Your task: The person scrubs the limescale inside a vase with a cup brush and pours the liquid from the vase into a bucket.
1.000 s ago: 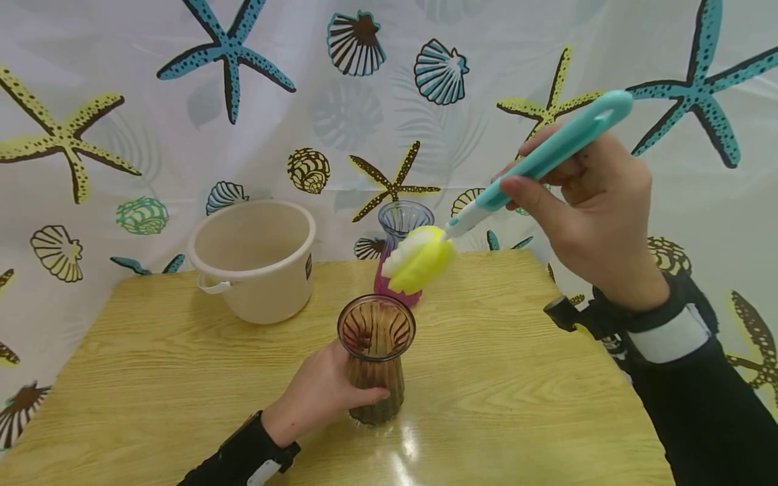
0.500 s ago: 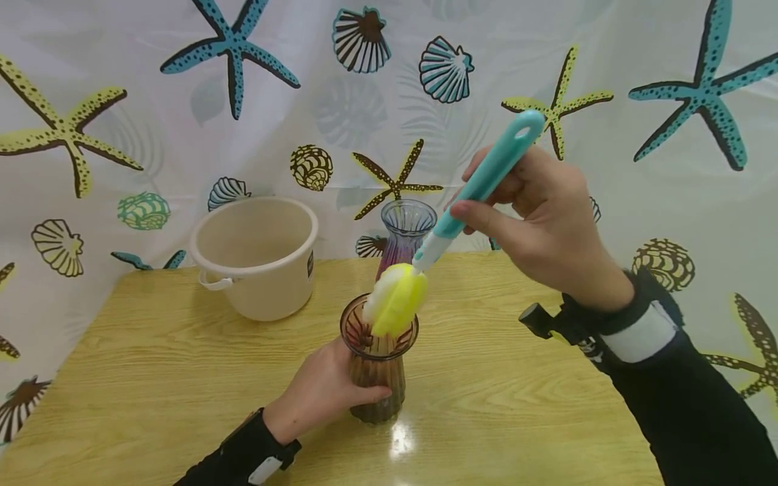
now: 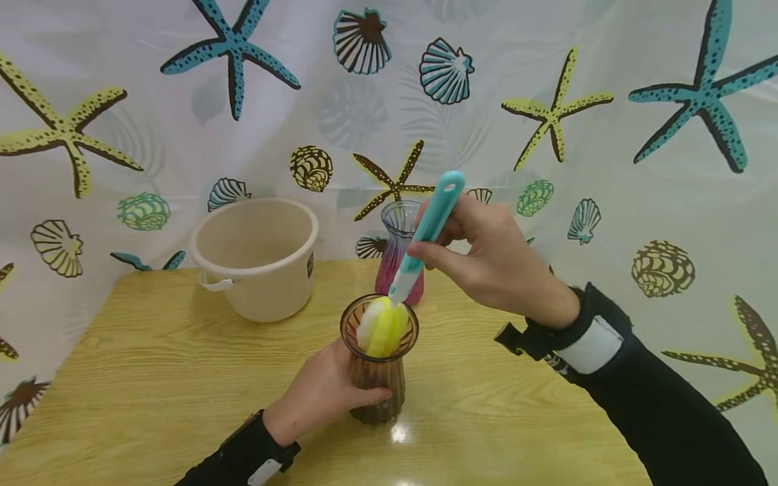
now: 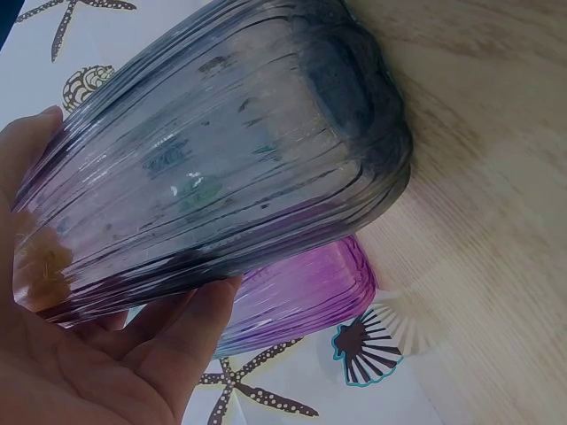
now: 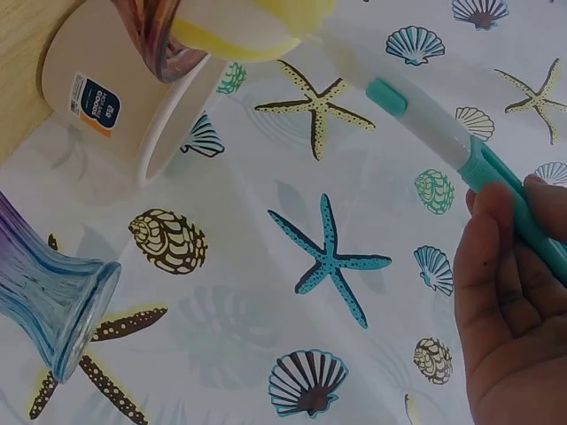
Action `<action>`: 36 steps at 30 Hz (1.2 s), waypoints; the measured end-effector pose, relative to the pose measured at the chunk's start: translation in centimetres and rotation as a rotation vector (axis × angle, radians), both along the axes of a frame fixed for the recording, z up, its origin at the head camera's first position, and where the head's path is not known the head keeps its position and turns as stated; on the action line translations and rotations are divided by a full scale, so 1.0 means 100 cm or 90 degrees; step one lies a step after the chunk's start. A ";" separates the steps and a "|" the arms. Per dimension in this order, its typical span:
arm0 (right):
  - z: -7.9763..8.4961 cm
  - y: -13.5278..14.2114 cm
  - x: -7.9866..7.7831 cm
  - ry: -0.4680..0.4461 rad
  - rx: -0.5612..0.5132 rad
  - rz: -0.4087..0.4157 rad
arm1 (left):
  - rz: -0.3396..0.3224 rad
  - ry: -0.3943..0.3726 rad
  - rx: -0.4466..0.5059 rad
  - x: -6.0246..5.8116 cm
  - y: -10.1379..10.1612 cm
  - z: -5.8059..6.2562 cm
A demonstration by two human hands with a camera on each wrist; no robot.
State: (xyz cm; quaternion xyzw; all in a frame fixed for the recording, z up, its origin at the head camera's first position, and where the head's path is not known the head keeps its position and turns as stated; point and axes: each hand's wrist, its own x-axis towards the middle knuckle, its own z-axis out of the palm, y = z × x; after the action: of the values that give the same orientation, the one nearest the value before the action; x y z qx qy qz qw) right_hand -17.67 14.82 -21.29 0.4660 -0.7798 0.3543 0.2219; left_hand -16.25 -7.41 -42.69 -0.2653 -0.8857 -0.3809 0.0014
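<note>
A ribbed brown glass vase (image 3: 378,385) stands on the table, and my left hand (image 3: 325,389) grips its side with the thumb across the front. In the left wrist view the fingers wrap the vase (image 4: 239,168) from below its flared end. My right hand (image 3: 486,253) pinches the teal handle of a sponge brush (image 3: 428,226) above the vase. The yellow and white sponge head (image 3: 384,329) sits within the vase's mouth, its lower end inside the neck. In the right wrist view, thumb and fingers hold the brush (image 5: 425,119), its head at the rim.
Behind stands a second glass vase (image 3: 395,266), blue above and pink below, partly hidden by the right hand and brush. A cream bucket (image 3: 273,293) with a white handle is at the back left. A shell-and-starfish patterned sheet (image 3: 365,101) hangs behind the wooden table (image 3: 152,378).
My right hand has moved left and down, tilting the brush more upright. The sponge head has gone from above the vase into its mouth. My left hand keeps its grip.
</note>
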 end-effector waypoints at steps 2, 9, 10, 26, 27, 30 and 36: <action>-0.004 0.000 -0.001 -0.011 0.009 -0.007 | 0.002 0.006 0.001 0.001 0.000 0.000; -0.014 -0.005 -0.002 -0.026 0.026 -0.002 | -0.002 0.014 0.005 0.000 0.000 0.000; -0.016 -0.006 -0.003 -0.029 0.034 0.001 | -0.004 0.014 0.006 0.000 0.000 0.000; -0.086 -0.023 -0.007 -0.043 0.257 -0.027 | -0.028 0.011 0.021 0.000 0.000 -0.003; -0.090 -0.023 -0.007 -0.043 0.261 -0.032 | -0.030 0.010 0.023 0.000 0.000 -0.003; -0.094 -0.023 -0.009 -0.040 0.238 -0.037 | -0.041 0.005 0.025 0.000 0.001 -0.002; -0.091 -0.026 -0.011 -0.061 0.186 0.025 | -0.061 -0.009 0.056 0.000 -0.001 -0.001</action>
State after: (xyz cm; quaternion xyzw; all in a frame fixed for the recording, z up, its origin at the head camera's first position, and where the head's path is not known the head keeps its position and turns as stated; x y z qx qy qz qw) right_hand -18.77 12.21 -30.35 0.4909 -0.8236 0.2631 0.1075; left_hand -16.27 -7.51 -42.76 -0.3044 -0.8544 -0.4210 -0.0118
